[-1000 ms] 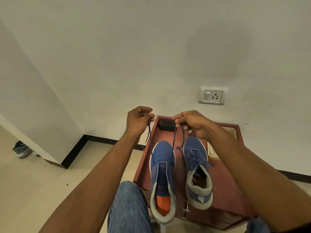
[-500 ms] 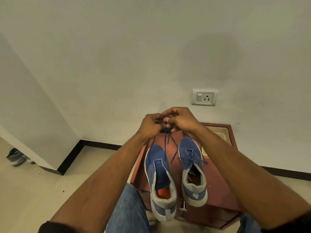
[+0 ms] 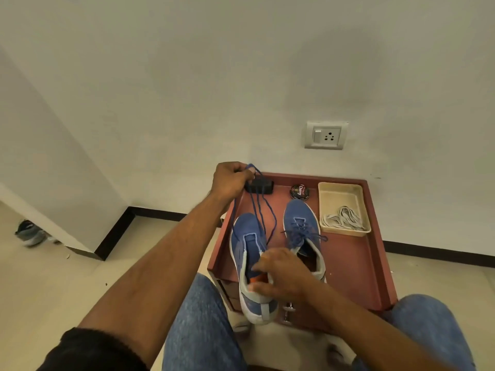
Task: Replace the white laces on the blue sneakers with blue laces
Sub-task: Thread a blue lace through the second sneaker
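Head view, looking down at a red-brown table point(image 3: 356, 266) with a raised rim; all positions below are given relative to this table.

1. Left hand point(image 3: 231, 180): raised above the table's far-left corner, fingers curled into a fist around the gathered blue lace point(image 3: 257, 207). The strands hang down from the fist to the toe area of the left sneaker.
2. Right hand point(image 3: 278, 274): over the table's near-left part, fingers curled around the collar of the left sneaker point(image 3: 250, 263), gripping it at the opening where the orange insole shows.
3. Left sneaker: on the table's left side, toe toward the wall, heel overhanging the near edge.
4. Right sneaker point(image 3: 301, 226): on the table just right of the left sneaker, toe toward the wall, already threaded with a blue lace.
5. White laces point(image 3: 342, 219): coiled inside a cream tray point(image 3: 338, 192) at the table's far-right corner.
6. Round polish tin point(image 3: 300, 192): at the far edge, between the tray and a black box point(image 3: 263, 187) in the far-left corner.

A wall socket point(image 3: 325, 135) sits on the wall above the table's far edge.
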